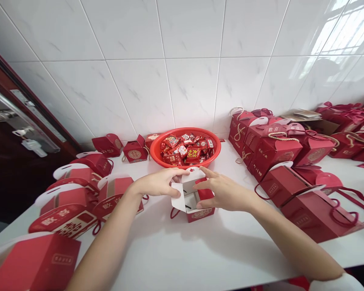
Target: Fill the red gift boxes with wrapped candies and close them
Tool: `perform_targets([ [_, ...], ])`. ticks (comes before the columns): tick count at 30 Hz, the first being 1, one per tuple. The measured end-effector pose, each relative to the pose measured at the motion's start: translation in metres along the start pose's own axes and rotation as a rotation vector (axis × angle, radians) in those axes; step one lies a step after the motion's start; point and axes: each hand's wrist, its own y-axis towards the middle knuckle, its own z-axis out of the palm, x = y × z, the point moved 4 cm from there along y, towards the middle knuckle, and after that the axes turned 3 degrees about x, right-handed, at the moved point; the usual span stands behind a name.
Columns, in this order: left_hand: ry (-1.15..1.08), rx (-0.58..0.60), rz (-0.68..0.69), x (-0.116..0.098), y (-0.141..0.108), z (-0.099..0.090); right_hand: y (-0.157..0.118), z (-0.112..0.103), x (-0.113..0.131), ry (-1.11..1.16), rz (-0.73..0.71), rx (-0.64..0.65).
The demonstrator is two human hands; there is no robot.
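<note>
A small red box point(200, 214) with a white inside stands open on the white table, in front of a red basket point(156, 158) full of red-wrapped sweets point(182, 150). My left hand point(159, 182) is at the box's left side, its thumb on the white side flap point(178, 204) and its fingers near the back flap. On the right side of the box, my right hand point(223, 190) has its fingers spread, the thumb and a finger reaching over the opening. The inside of the box is partly covered by my right hand. A dark red cord loop lies left of the box.
Several red boxes point(79, 198) line the left of the white table point(170, 254). Many more boxes point(279, 149) are stacked at the right, some with cord handles. A tiled wall point(191, 93) rises behind, and a dark door point(15, 161) is at the left.
</note>
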Motion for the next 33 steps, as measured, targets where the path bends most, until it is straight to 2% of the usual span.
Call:
perform_targets([
  [8,-0.037,0.017,-0.040,-0.002,-0.001,-0.002,-0.010,-0.007,-0.004,-0.246,0.297,-0.059],
  [12,-0.061,0.029,-0.073,-0.001,-0.001,-0.002,-0.013,-0.009,-0.014,-0.348,0.396,0.032],
  [16,-0.036,0.068,-0.104,0.003,-0.005,-0.003,-0.011,-0.008,-0.018,-0.357,0.384,0.122],
  [22,0.024,0.146,-0.146,0.007,-0.012,-0.004,-0.003,-0.002,-0.022,-0.266,0.344,0.139],
  [24,0.027,0.151,-0.176,0.009,-0.014,-0.006,0.001,0.000,-0.024,-0.232,0.323,0.119],
  [27,0.039,0.095,-0.200,0.012,-0.016,-0.013,0.009,0.001,-0.025,-0.195,0.311,0.034],
  [33,0.076,0.035,-0.188,0.011,-0.019,-0.019,0.019,-0.001,-0.023,-0.162,0.280,-0.068],
])
